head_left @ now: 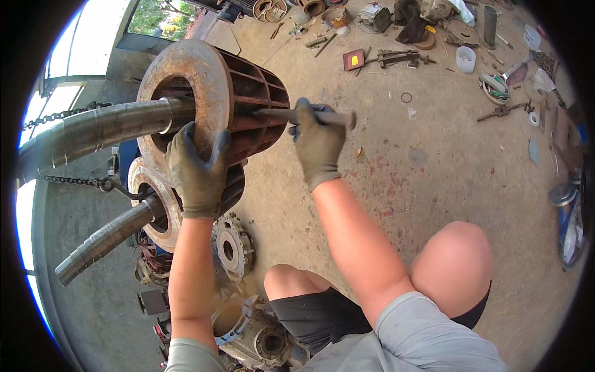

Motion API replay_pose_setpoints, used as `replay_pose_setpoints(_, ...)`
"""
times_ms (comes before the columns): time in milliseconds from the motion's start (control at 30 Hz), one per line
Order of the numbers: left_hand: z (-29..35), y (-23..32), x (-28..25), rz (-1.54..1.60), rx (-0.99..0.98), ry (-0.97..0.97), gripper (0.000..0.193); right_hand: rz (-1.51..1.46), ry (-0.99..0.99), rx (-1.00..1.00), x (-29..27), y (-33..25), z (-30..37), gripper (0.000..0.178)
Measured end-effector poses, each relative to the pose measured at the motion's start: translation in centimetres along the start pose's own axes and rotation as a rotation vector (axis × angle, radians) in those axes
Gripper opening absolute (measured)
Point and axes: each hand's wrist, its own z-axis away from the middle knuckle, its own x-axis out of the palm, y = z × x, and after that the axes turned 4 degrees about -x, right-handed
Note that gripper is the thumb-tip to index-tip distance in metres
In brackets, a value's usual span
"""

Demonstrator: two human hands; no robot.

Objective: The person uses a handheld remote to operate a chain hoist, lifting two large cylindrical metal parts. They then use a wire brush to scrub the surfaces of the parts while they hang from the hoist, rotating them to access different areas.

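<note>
A rusty ribbed metal drum [214, 80] with a thick ring-shaped end flange sits at the upper left. My left hand [199, 177], in a dark-palmed work glove, grips the lower rim of that flange. A steel shaft [99, 129] passes through the ring's opening and runs off to the left. In my right hand [320, 144], also gloved, is a metal rod [342, 119], held with fingers wrapped round it. Its left end reaches between the drum's ribs, where its tip is hidden. Below stands a second similar drum [152, 214] with its own shaft [102, 239], partly covered by my left hand.
Chains [68, 180] with a hook hang at the left. Machine housings [254, 335] and a toothed flange [232, 248] stand below my left arm. Along the far floor lie tools, a red tray [354, 60], a white bucket [465, 60] and several metal parts. Both my knees are bent at lower right.
</note>
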Motion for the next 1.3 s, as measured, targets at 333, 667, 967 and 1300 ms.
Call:
replay_pose_setpoints(333,-0.3,-0.4,0.5,-0.014,0.033,0.008,0.058,0.267,-0.036,-0.333,-0.3,2.0,1.9,0.021)
replay_pose_setpoints(667,-1.3,-1.5,1.3,-0.045,-0.021,0.019,0.064,-0.309,-0.029,0.064,1.8,3.0,2.1,0.028)
replay_pose_setpoints(967,-1.7,-2.2,2.7,-0.123,-0.039,0.079,0.068,-0.231,0.063,0.009,3.6,2.2,1.9,0.024)
replay_pose_setpoints(1300,-2.2,-1.1,2.3,-0.137,-0.075,0.053,0.072,0.267,-0.020,-0.603,2.7,0.3,-0.3,0.024)
